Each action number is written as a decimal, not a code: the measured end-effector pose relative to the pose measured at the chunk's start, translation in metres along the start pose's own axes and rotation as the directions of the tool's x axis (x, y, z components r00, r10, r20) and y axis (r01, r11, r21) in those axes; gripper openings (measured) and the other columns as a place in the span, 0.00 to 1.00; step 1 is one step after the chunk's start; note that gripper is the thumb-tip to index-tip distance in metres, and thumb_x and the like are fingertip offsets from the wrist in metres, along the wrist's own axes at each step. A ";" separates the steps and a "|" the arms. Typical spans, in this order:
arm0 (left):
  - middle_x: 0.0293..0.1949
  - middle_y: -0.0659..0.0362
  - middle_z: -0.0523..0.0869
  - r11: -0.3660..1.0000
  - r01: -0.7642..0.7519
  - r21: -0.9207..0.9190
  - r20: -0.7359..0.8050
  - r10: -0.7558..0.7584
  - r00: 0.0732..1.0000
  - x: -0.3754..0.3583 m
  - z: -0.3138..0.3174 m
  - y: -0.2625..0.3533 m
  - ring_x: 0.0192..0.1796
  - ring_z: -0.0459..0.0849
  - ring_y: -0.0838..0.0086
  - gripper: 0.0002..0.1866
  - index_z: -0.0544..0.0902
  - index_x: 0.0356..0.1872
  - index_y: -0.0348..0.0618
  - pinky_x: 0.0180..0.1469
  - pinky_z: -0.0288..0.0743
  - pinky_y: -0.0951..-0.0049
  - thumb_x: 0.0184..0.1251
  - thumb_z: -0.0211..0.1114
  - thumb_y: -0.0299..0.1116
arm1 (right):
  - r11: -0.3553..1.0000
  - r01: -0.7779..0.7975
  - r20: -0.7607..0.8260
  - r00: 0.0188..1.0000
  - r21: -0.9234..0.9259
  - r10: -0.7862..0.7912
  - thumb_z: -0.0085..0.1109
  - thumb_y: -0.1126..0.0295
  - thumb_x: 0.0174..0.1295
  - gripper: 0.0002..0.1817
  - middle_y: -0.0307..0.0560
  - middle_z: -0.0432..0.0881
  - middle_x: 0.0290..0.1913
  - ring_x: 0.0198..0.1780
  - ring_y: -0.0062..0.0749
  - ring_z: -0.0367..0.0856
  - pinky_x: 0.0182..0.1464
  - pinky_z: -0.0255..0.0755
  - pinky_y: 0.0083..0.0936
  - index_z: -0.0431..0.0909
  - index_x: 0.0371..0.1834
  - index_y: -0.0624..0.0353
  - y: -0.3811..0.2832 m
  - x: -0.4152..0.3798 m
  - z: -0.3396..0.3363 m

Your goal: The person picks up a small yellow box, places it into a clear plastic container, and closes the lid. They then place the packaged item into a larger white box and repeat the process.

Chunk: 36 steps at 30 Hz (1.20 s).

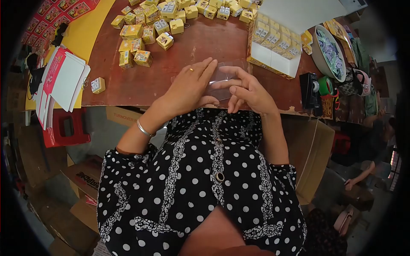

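A thin clear plastic piece (pixel 218 77) lies at the table's near edge, between my hands and partly under them. My left hand (pixel 188 87) rests over its left side, with the fingers stretched out together and the thumb pointing right. A gold ring and a silver bracelet show on that arm. From the right, my right hand (pixel 250 90) reaches over the plastic with its fingers apart, index and middle fingertips on or just above it. Neither hand is closed around anything. One small yellow box with a white-and-grey block face (pixel 98 85) sits to the left.
Many small yellow boxes (pixel 143 32) crowd the far side of the table. An open display carton (pixel 275 64) holds rows of them. Right of it stand a bowl of wrapped pieces (pixel 315 55), a black tape dispenser (pixel 308 91) and green tape (pixel 325 85). Printed cards (pixel 64 81) overhang at left.
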<state>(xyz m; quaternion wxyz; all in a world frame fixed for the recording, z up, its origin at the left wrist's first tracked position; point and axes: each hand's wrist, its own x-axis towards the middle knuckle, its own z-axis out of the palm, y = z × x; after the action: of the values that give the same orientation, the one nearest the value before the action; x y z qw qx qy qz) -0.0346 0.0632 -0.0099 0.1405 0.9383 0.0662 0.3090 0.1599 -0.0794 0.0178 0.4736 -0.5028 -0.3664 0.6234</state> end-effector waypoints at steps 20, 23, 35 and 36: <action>0.53 0.52 0.84 0.540 0.267 -0.798 0.059 -0.371 0.927 -0.081 -0.052 0.033 0.52 0.86 0.70 0.28 0.66 0.73 0.31 0.58 0.80 0.69 0.81 0.60 0.37 | 0.469 0.488 0.130 0.782 -0.736 -0.609 0.70 0.67 0.65 0.22 0.53 0.85 0.53 0.54 0.40 0.86 0.51 0.81 0.33 0.79 0.59 0.61 0.020 0.196 0.089; 0.53 0.51 0.83 0.497 0.275 -0.823 0.060 -0.406 0.912 -0.089 -0.049 0.028 0.51 0.86 0.70 0.28 0.66 0.74 0.30 0.56 0.80 0.69 0.82 0.58 0.38 | 0.198 0.404 0.171 0.713 -0.893 -0.680 0.71 0.66 0.63 0.24 0.57 0.84 0.55 0.57 0.46 0.84 0.52 0.81 0.36 0.78 0.61 0.60 0.036 0.222 0.108; 0.56 0.51 0.79 0.373 0.348 -0.860 0.089 -0.561 0.823 -0.102 -0.043 0.011 0.55 0.83 0.67 0.32 0.64 0.75 0.30 0.61 0.77 0.66 0.83 0.49 0.47 | 0.993 0.089 -0.241 0.965 -0.073 -0.105 0.60 0.67 0.75 0.16 0.42 0.86 0.46 0.40 0.22 0.86 0.39 0.80 0.19 0.77 0.61 0.60 0.015 0.122 0.015; 0.56 0.51 0.79 0.361 0.344 -0.866 0.103 -0.545 0.832 -0.099 -0.039 0.008 0.55 0.83 0.67 0.32 0.64 0.75 0.30 0.61 0.77 0.66 0.83 0.49 0.47 | 0.994 0.087 -0.266 0.958 -0.073 -0.103 0.60 0.67 0.75 0.16 0.42 0.86 0.46 0.40 0.22 0.86 0.39 0.80 0.19 0.77 0.61 0.60 0.021 0.112 0.007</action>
<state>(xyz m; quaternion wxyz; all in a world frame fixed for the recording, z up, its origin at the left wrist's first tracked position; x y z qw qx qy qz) -0.1374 0.0430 -0.0329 0.6572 0.6494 0.1702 0.3427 0.1435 0.0220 -0.0318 0.5331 -0.5788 -0.3409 0.5145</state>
